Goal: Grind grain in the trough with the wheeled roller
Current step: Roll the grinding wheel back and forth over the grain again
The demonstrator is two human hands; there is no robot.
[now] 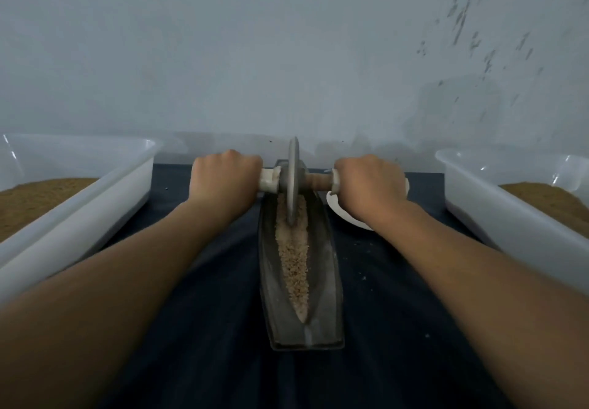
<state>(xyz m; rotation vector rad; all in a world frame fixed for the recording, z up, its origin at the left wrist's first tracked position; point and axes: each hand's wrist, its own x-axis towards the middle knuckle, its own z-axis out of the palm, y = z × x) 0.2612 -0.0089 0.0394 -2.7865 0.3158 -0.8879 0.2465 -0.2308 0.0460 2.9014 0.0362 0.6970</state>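
- No readable text, labels, brand names or numbers anywhere in this shot.
- The two white tubs at 9 [76, 185] and 3 o'clock [510, 204] have plain sides.
- The metal trough [322, 281] and roller wheel [294, 179] carry no visible markings.
- The wall [287, 42] at 12 o'clock only has scuffs, no signs.
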